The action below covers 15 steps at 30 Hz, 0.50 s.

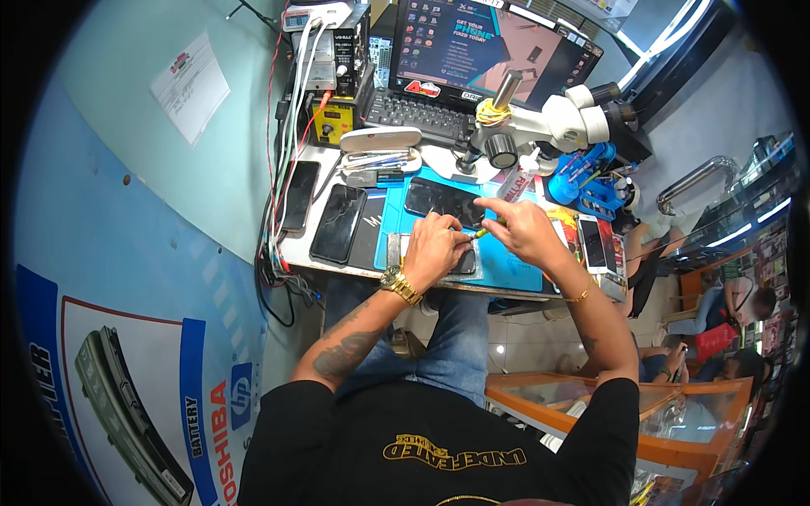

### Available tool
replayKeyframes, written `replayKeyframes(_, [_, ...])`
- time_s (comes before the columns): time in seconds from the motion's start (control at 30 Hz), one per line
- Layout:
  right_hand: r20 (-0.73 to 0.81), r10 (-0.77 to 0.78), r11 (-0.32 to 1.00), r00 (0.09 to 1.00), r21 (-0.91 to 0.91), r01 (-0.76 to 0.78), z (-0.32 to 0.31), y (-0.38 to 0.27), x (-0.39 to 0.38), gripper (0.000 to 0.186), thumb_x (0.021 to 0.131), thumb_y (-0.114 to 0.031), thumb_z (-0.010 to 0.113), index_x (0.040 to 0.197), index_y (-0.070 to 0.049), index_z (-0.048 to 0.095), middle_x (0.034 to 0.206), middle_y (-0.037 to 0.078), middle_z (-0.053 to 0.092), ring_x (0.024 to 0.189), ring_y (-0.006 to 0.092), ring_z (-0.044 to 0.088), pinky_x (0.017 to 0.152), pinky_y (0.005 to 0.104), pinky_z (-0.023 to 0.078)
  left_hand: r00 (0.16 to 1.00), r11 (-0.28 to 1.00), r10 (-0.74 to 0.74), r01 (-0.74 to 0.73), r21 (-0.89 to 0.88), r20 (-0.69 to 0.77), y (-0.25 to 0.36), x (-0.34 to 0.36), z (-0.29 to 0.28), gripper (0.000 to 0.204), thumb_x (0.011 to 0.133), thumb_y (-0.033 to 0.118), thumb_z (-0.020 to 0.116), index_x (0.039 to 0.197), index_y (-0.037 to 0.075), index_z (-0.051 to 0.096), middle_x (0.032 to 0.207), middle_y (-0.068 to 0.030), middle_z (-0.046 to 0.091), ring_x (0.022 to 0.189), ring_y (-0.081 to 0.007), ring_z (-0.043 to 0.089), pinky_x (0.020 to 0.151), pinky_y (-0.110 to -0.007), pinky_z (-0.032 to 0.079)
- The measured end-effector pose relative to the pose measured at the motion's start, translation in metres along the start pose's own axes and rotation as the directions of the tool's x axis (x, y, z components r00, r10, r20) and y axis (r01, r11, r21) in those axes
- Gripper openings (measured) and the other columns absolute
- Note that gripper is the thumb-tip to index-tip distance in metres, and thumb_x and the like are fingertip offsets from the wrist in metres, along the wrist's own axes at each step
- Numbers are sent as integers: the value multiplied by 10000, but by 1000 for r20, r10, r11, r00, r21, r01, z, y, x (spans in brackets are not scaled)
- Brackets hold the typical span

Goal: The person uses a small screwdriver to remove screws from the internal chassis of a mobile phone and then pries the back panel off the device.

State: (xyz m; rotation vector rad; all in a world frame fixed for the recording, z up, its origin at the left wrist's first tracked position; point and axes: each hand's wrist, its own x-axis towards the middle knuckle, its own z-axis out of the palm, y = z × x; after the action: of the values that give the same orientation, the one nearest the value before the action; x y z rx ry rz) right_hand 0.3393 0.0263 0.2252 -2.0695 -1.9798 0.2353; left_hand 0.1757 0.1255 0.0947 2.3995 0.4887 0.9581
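Observation:
My left hand (436,249), with a gold watch at the wrist, bends over a phone-sized device (464,264) at the front of the blue work mat (515,268). Its fingers are closed near the device, hiding most of it and whatever they pinch. From the right, my right hand (525,229) grips a slim yellow-green tool (483,231), its index finger stretched out above. The tool's tip meets the left fingertips. Just beyond both hands lies a dark phone (445,202) on the mat.
Two more phones, a black one (339,223) and another (300,196), lie left. A microscope (557,122) overhangs the mat's back. Behind are a keyboard (418,116) and monitor (498,55). A blue tool holder (591,177) and boxed phone (597,244) stand right; cables (272,223) hang left.

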Motion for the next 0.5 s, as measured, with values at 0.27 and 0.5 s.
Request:
replayKeyframes(0.27, [-122, 42, 979, 992, 201, -17, 0, 8, -11, 418, 865, -63, 703, 1282, -64, 666, 993, 188, 742, 780, 282, 732, 724, 376, 580, 995, 993, 101, -101, 57, -9, -1, 4, 3, 65, 821, 169, 791, 851, 115, 769, 983, -15, 684, 979, -248, 609, 866, -415, 438])
replayKeyframes(0.5, [-178, 121, 965, 977, 250, -74, 6, 3, -14, 382, 839, -137, 690, 1213, -58, 705, 965, 196, 753, 828, 347, 732, 747, 423, 567, 997, 980, -65, 57, -189, -37, 1, 11, -8, 91, 902, 157, 737, 916, 69, 718, 960, -75, 675, 958, -292, 621, 865, -424, 453])
